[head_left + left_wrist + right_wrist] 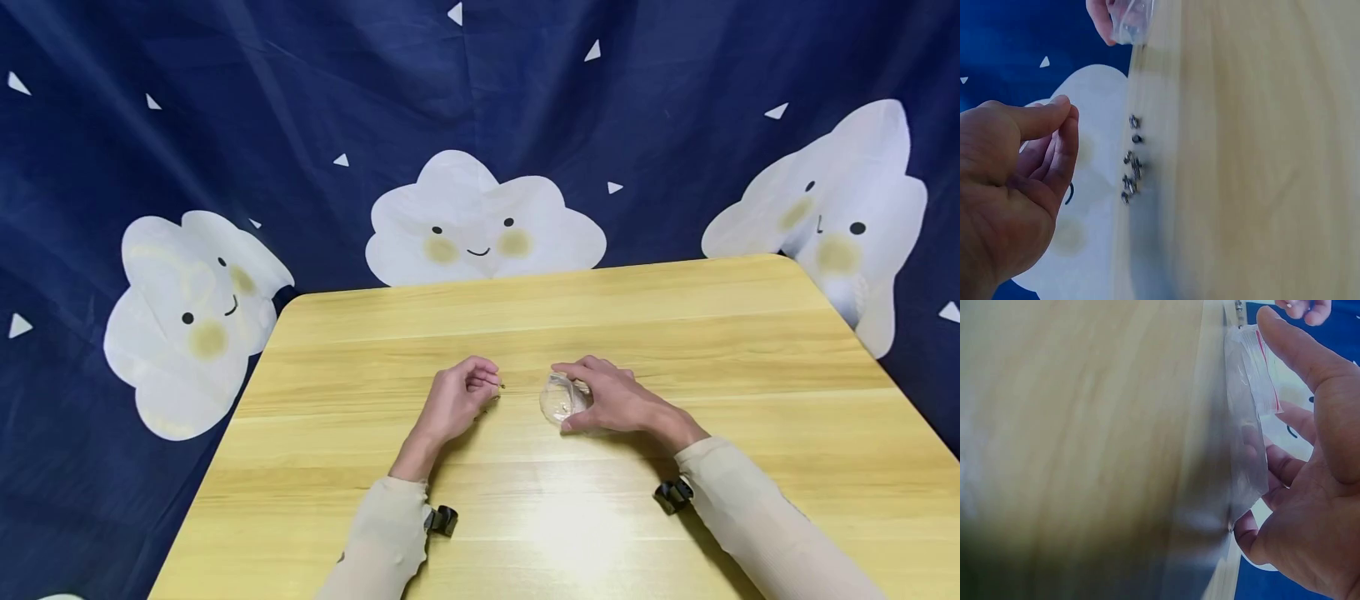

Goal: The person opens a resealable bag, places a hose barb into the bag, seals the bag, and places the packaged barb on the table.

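My left hand (457,396) is bent above the table, its thumb and forefinger tips together. In the left wrist view nothing shows clearly between those fingertips. Beneath and beside this hand lie several small metal screws (1133,169), loosely grouped on the wood; the hand mostly hides them in the head view. My right hand (611,396) holds a clear plastic zip bag (557,400) between its spread thumb and fingers, low over the tabletop. A red line marks the bag's zip strip (1264,372) in the right wrist view. Small glints show in the bag, too small to identify.
The light wooden table (360,350) has rounded far corners. Behind it hangs a dark blue curtain (525,100) with white clouds and triangles. A small black camera sits on each wrist, the left one (442,521) and the right one (672,496).
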`<state>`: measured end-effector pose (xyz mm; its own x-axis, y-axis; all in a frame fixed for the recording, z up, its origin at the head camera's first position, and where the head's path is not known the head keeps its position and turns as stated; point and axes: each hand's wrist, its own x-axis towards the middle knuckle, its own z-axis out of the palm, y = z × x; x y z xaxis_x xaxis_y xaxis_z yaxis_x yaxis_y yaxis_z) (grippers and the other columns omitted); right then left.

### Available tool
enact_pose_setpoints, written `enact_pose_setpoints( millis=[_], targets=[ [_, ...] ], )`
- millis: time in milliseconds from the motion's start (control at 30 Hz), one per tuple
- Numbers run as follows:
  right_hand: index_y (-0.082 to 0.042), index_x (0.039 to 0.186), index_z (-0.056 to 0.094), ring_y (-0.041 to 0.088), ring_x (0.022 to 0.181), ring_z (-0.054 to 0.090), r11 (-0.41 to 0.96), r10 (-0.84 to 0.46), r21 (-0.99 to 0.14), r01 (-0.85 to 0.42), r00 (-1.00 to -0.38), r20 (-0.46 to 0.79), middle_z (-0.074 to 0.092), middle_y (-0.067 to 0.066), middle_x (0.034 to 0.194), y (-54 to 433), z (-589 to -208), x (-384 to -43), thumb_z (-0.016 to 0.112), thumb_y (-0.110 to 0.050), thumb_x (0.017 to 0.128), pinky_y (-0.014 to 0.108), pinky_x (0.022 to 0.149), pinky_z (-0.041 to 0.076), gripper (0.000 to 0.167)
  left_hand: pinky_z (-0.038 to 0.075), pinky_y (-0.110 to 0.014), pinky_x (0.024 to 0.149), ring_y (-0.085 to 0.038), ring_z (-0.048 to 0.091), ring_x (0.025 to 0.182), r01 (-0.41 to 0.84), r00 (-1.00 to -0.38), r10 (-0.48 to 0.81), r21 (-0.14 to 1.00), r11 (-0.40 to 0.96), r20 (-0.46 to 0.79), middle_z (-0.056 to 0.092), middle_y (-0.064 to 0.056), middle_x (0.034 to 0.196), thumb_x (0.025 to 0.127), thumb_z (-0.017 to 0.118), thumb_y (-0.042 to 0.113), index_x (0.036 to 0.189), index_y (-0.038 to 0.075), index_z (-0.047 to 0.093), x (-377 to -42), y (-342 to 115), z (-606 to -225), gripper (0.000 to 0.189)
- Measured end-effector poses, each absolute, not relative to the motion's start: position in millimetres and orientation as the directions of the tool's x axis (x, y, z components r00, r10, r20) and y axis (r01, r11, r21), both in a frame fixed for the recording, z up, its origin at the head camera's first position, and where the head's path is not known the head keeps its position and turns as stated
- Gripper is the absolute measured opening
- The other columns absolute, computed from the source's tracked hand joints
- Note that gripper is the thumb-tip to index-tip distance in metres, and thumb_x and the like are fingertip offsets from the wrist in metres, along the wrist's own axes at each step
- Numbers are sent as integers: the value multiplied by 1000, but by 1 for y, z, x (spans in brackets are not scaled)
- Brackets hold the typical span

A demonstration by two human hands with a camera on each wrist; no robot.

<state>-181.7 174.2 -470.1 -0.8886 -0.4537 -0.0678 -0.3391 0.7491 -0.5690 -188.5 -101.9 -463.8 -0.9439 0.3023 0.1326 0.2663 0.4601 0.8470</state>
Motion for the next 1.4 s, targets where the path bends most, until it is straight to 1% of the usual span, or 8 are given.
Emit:
enact_pose_setpoints(
  millis=[100, 300, 567, 667, 767, 933, 1167, 1400],
  targets=[
    [-29, 145, 43, 19, 112, 51, 748, -456, -567, -345, -888, -61, 53, 0, 128, 173, -470, -183, 83, -53, 66, 40, 87, 32, 92, 55, -19, 76, -14, 69, 83, 290, -942, 290, 841, 456, 167, 72, -7, 93, 86, 70, 2, 107, -2, 64, -189, -96, -461, 23],
    [-27, 145, 44, 20, 113, 52, 740, -462, -569, -359, -886, -42, 54, 1, 128, 171, -469, -183, 84, -51, 65, 43, 89, 33, 92, 52, -22, 76, -9, 67, 82, 354, -924, 316, 793, 496, 215, 74, 1, 92, 86, 71, 9, 110, 5, 64, -188, -86, -458, 26],
    [-27, 145, 44, 20, 113, 52, 735, -474, -564, -376, -880, -31, 55, -1, 126, 170, -470, -184, 83, -52, 66, 45, 88, 34, 92, 48, -20, 62, -7, 57, 69, 414, -894, 381, 760, 502, 235, 73, 2, 94, 87, 70, 9, 116, 7, 62, -187, -72, -461, 31],
    [-27, 145, 43, 20, 114, 52, 736, -475, -562, -377, -880, -32, 55, 0, 127, 170, -471, -183, 83, -52, 66, 43, 87, 34, 92, 46, -19, 57, -4, 54, 64, 426, -886, 404, 746, 512, 228, 73, 2, 95, 88, 70, 10, 117, 7, 61, -187, -65, -463, 31],
    [-28, 145, 44, 20, 112, 52, 735, -473, -566, -373, -880, -34, 55, 0, 126, 171, -471, -182, 83, -53, 66, 41, 85, 34, 92, 45, -18, 55, -2, 53, 61, 433, -879, 424, 737, 518, 219, 73, 2, 94, 88, 69, 10, 116, 7, 61, -187, -58, -465, 30],
    [-28, 145, 43, 18, 107, 52, 730, -470, -579, -362, -882, -42, 55, 1, 124, 171, -470, -181, 83, -52, 66, 37, 83, 32, 91, 46, -16, 58, -1, 54, 61, 445, -871, 450, 701, 557, 196, 73, 4, 92, 87, 71, 13, 110, 10, 63, -186, -47, -466, 25],
    [-36, 145, 42, 13, 95, 50, 739, -457, -585, -335, -887, -68, 55, -3, 121, 172, -469, -180, 85, -49, 65, 34, 82, 31, 91, 46, -14, 67, -1, 58, 71, 429, -870, 482, 645, 632, 107, 72, 6, 94, 87, 71, 19, 108, 15, 63, -187, -34, -467, 23],
    [-36, 144, 42, 14, 98, 51, 730, -464, -590, -346, -884, -56, 55, -3, 123, 174, -470, -181, 85, -49, 66, 34, 81, 30, 91, 49, -15, 74, -5, 63, 81, 422, -869, 488, 641, 640, 85, 71, 5, 95, 87, 71, 18, 107, 15, 62, -187, -32, -471, 23]
  ],
)
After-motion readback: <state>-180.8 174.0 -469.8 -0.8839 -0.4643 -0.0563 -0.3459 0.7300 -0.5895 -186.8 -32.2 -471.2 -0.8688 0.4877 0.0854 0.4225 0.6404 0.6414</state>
